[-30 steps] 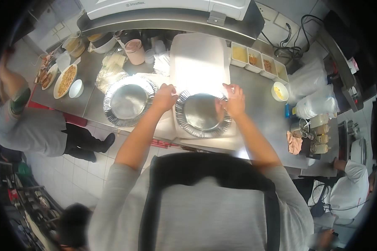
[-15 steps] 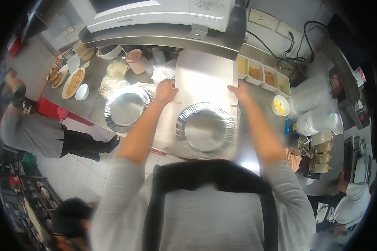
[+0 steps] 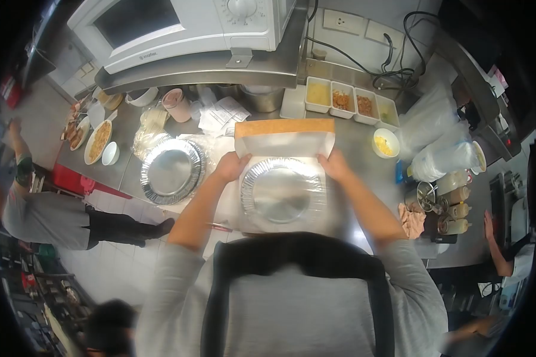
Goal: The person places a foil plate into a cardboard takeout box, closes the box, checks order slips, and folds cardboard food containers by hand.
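Observation:
In the middle of the counter lies a cardboard box (image 3: pixel 284 127), white inside and brown outside, with its lid raised at the back. A round foil plate (image 3: pixel 280 193) with a crimped rim sits in it. At the lid's left corner, my left hand (image 3: pixel 232 166) is closed with the thumb on the card. My right hand (image 3: pixel 335 165) grips the opposite corner the same way. Left of the box, near my left forearm, rests a second foil plate (image 3: pixel 171 171), partly on clear plastic wrapping.
A white microwave (image 3: pixel 184 35) stands on a steel shelf above the counter. Food tubs (image 3: pixel 342 102) line the back right, near a bowl of yellow pieces (image 3: pixel 386 143). Plates of food (image 3: pixel 98 141) stand left. Sauce bottles (image 3: pixel 457 226) are at right. Other people stand on both sides.
The box lid, which lay spread out toward the back, is now folded up and toward me, showing its brown outer side. Both my hands have come nearer with it. My view has shifted.

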{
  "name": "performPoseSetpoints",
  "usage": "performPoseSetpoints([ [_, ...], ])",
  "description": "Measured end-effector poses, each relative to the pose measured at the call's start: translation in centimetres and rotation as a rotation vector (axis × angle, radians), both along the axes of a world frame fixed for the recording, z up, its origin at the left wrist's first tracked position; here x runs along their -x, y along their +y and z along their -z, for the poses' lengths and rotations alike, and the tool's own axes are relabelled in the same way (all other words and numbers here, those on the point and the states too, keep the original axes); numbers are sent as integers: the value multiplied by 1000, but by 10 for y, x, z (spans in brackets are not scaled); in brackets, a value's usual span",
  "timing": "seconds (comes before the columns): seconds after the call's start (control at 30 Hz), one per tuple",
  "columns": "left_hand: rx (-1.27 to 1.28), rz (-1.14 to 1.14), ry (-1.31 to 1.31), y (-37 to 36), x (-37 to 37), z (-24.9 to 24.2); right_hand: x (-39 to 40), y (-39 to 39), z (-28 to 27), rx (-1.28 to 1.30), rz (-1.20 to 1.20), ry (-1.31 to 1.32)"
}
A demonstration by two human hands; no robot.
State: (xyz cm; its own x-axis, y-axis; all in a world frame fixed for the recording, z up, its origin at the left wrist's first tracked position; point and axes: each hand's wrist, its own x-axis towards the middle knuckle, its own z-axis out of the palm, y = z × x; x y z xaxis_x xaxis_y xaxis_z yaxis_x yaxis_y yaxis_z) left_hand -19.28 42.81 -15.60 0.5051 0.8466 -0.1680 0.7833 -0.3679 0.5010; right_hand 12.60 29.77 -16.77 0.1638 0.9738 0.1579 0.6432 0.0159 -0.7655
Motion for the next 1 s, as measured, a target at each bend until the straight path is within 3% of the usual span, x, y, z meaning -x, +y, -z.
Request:
performPoseSetpoints([
  [0.03,27,-3,32,-13,-1,-15,5,-9,-6,-49,-21,-18],
  [0.13,-177,80,-460,-17,8,24,12,-21,-4,-125,-15,30],
  [0.23,-140,28,13,7,10,40,0,-10,5,-21,-34,-35],
  [0.33,-48,-38,30,-17,-9,-11,-2,4,2,152,20,-76],
  [0.37,-48,-20,36,-13,-6,2,1,6,-1,205,54,-71],
  [0.43,-52,15,53,-1,4,37,6,-10,1,6,-5,-12],
  [0.53,-190,374,-265,-31,18,0,2,-27,10,-269,-211,-102],
  [0.57,-153,381,-251,-37,23,-6,4,-32,5,-357,-299,-164],
  [0.77,-155,509,-233,-92,51,-40,23,-98,-16,-137,-372,-306],
  [0.97,191,412,-315,-147,63,-40,58,-161,0,-116,-191,-156],
  [1.0,116,339,-286,-150,54,-51,64,-154,2,-157,-128,-160],
])
